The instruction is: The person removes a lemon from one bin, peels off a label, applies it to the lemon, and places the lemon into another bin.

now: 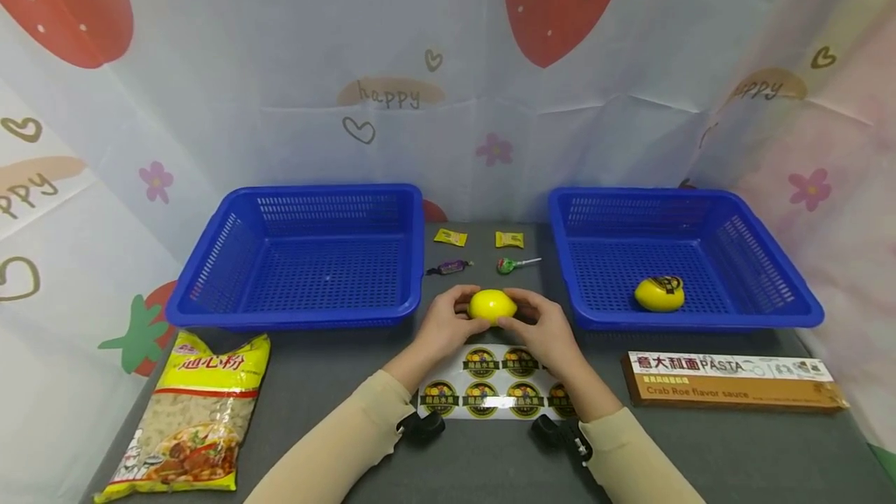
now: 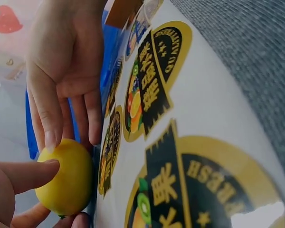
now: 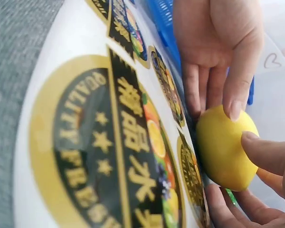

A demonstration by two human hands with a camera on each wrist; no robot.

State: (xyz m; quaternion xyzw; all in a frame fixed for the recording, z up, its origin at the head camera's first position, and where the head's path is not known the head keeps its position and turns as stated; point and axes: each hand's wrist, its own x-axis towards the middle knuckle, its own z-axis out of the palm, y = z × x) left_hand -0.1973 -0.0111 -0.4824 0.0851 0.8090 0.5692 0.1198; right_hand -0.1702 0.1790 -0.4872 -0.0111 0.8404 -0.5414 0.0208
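A yellow lemon [image 1: 492, 306] sits between both hands at the middle of the table, just behind a sheet of round black-and-gold fruit stickers [image 1: 502, 381]. My left hand [image 1: 449, 322] grips its left end, thumb on the near side. From the other end my right hand [image 1: 540, 323] grips it too, its thumb [image 3: 266, 151] pressed on the peel. In the left wrist view no sticker shows on this lemon [image 2: 69, 183]. Another lemon [image 1: 658, 298], with a black-and-gold sticker on it, lies in the right blue basket [image 1: 689, 320].
A left blue basket [image 1: 294, 319] stands at the back. Between the baskets lie two yellow-wrapped candies [image 1: 450, 237], a purple-wrapped candy [image 1: 450, 267] and a lollipop [image 1: 507, 264]. A macaroni bag [image 1: 196, 418] lies front left, a pasta box [image 1: 731, 383] right.
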